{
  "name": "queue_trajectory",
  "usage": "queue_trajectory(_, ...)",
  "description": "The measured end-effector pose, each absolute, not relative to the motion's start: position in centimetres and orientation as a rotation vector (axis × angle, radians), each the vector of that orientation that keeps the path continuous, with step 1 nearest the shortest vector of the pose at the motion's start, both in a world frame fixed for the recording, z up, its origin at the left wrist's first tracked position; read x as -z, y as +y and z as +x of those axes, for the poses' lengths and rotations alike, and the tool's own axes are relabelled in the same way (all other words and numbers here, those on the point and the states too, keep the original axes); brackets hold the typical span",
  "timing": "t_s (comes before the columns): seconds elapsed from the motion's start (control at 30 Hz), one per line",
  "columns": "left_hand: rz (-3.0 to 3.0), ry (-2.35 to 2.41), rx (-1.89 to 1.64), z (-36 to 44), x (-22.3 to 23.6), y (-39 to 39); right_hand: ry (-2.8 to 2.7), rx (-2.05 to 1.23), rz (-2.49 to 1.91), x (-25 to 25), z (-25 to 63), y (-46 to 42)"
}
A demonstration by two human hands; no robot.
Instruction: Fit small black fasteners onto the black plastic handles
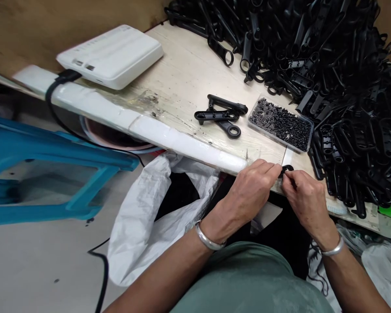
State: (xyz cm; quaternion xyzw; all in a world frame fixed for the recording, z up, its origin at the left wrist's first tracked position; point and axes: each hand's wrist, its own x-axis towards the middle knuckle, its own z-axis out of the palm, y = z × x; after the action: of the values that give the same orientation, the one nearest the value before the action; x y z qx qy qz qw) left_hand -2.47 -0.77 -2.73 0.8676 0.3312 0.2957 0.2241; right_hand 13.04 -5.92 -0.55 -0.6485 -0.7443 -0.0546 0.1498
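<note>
Close together at the table's front edge, both my hands are closed around one small black plastic part (287,168); most of it is hidden by my fingers. My left hand (252,189) grips it from the left, and my right hand (304,198) pinches it from the right. Just beyond them stands a clear plastic box (273,138) filled with tiny black pieces, perhaps screws or pins. To its left lie a few black plastic arms with ring ends (233,130), loosely crossed over each other.
A large heap of black plastic arms (313,56) covers the right and back of the table (179,69). At the left, a white device (112,56) has a black cable (57,111) plugged in. A white sack (137,221) and a blue stool (84,187) stand below.
</note>
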Motion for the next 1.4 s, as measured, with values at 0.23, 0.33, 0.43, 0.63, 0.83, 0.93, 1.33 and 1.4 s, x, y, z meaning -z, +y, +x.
queue_trajectory(0.23,2.387,0.889,-0.791,-2.5,2.7,-0.7,-1.714,-0.733,-2.065,-1.0,14.4,-5.1)
queue_trajectory(0.33,2.384,0.877,-0.796,-2.6,2.6,-0.7,-1.566,-0.873,-2.101,-1.0,14.6,-4.6)
queue_trajectory(0.43,2.387,0.859,-0.783,-2.7,2.3,-0.7,-1.599,-0.818,-2.146,-0.8,14.3,-4.5)
queue_trajectory(0.63,2.41,0.841,-0.778,-2.7,2.2,-0.6,-1.886,-0.748,-2.223,-2.2,13.8,-3.7)
queue_trajectory(0.83,2.42,0.811,-0.87,-2.7,3.0,-0.7,-2.429,-0.129,-2.31,-3.2,11.9,-3.6)
queue_trajectory(0.93,2.396,0.828,-0.942,-2.5,3.5,-0.8,-2.518,0.127,-2.34,-3.0,10.4,-3.7)
queue_trajectory(1.33,2.098,0.979,-1.297,-1.6,4.3,-2.2,-1.061,-1.035,-1.77,0.3,14.4,-6.0)
queue_trajectory(1.4,2.074,1.004,-1.336,-1.4,4.1,-2.6,-0.904,-1.051,-1.653,0.5,14.1,-6.3)
